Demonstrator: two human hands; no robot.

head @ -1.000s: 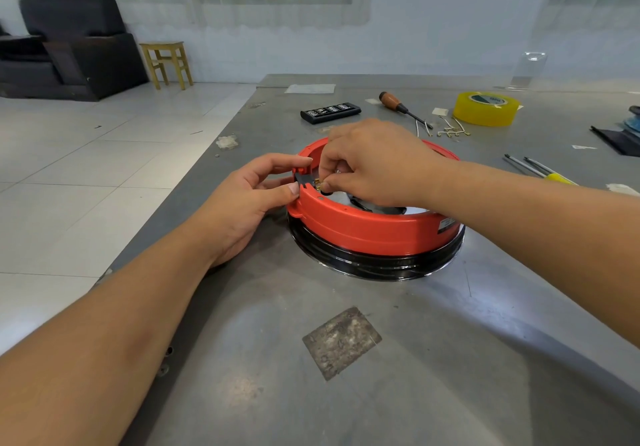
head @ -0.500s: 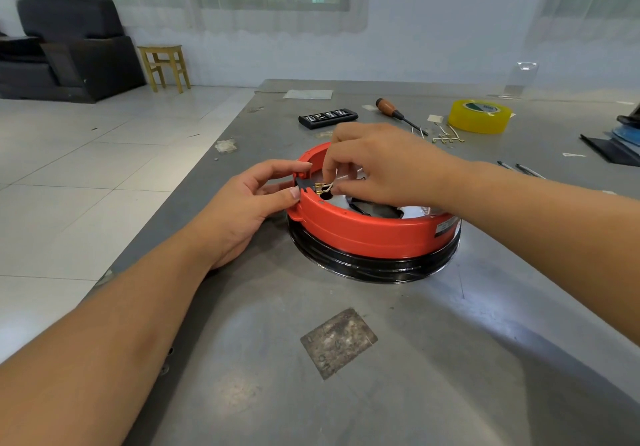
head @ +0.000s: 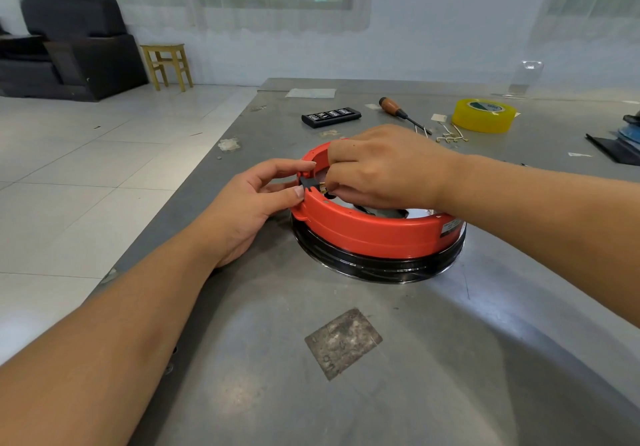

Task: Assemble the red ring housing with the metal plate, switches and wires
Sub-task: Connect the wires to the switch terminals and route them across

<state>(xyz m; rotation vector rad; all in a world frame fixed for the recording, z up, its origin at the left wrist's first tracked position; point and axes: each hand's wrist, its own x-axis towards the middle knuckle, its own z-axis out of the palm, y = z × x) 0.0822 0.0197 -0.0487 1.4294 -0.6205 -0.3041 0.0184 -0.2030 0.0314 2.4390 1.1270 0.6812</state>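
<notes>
Resting on the grey metal surface (head: pixel 398 359) near its middle, the round red plastic ring housing (head: pixel 367 234) sat on a wider black base with a shiny rim (head: pixel 377 267), and a bright metal plate (head: pixel 420 214) showed inside the ring. The left hand (head: pixel 256 203) lay against the ring's left wall, its heel on the surface, with forefinger and thumb closed in a narrow grip round a small black switch part (head: pixel 307 184) seated in a notch of the red rim. The right hand (head: pixel 384 168) reached over the ring from the right, fingers curled downward, pinching a thin brass-coloured wire terminal (head: pixel 323 188) just beside that black part; what the fingertips touched beneath was hidden by the hand itself. A small label (head: pixel 450 229) was stuck on the ring's right outer wall. Farther back on the surface lay a black rectangular case of bits (head: pixel 331 117), a wooden-handled screwdriver (head: pixel 398 111), a few loose pale wires with brass ends (head: pixel 450 137) and a yellow roll of tape (head: pixel 483 115), all well apart from the ring. A worn dark square patch (head: pixel 343 343) marked the surface nearer the camera. Beyond the surface, on the tiled floor, stood a small yellow wooden stool (head: pixel 168 64) beside a dark armchair (head: pixel 72 43).
</notes>
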